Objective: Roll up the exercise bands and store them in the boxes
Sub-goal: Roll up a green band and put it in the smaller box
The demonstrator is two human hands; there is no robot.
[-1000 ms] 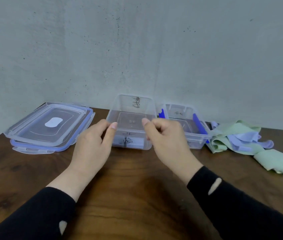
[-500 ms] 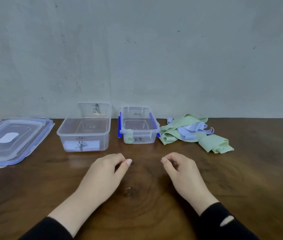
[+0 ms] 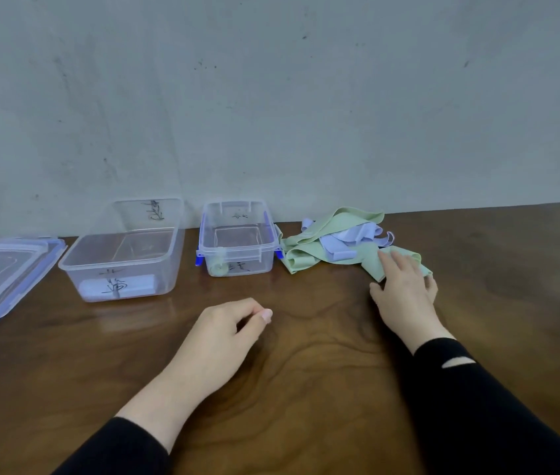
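Observation:
A tangled heap of exercise bands lies at the back right of the table, pale green bands [image 3: 313,236] mixed with lilac bands [image 3: 350,240]. My right hand [image 3: 405,289] lies on the near end of a green band, fingers spread flat over it. My left hand [image 3: 227,334] rests on the bare wood in the middle, fingers loosely curled, holding nothing. Two clear open boxes stand by the wall: a larger box [image 3: 124,265] on the left and a smaller box with blue clips [image 3: 239,260] beside the bands.
Stacked clear lids with blue rims [image 3: 1,279] lie at the far left. The brown wooden table [image 3: 306,354] meets a grey wall [image 3: 271,97] just behind the boxes. Both arms wear black sleeves.
Both hands pulled back from the larger box. Since then my right hand has reached out to the right onto the green band; my left hand stays on the table.

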